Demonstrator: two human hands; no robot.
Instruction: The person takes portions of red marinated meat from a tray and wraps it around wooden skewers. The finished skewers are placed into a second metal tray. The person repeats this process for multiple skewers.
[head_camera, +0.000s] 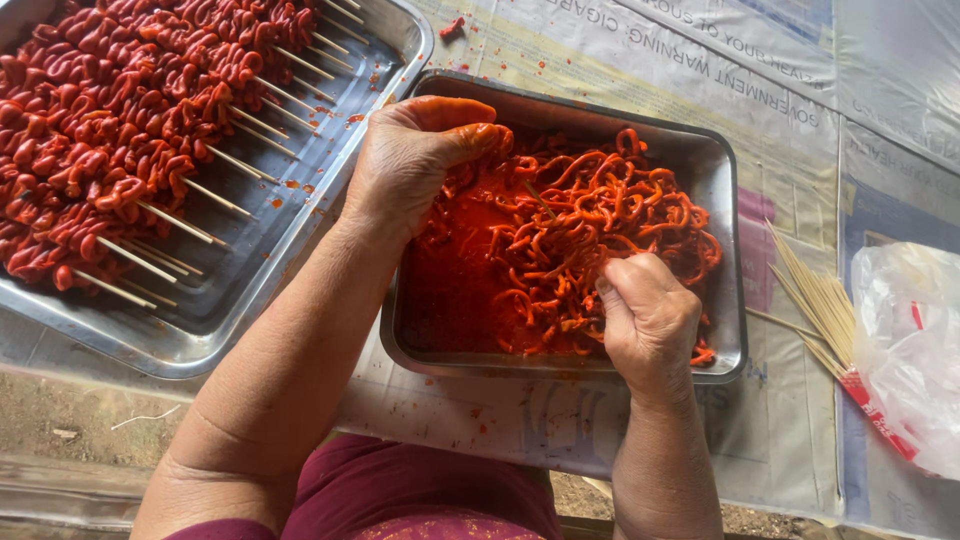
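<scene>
A rectangular steel pan (715, 180) sits straight in front of the person, within easy reach of both arms, and holds a tangle of orange-red marinated meat strips (580, 240) in red sauce. The left hand (410, 160) curls over the pan's far left corner, fingertips pinched on a few strips at the edge of the pile. The right hand (648, 320) is closed into a loose fist near the front rim, gripping strips; whether a stick is inside it I cannot tell. A larger steel tray (300, 210) of finished red skewers (130, 130) lies to the left, and bare bamboo sticks (815, 300) wait beside a clear plastic bag (915, 340) on the right.
</scene>
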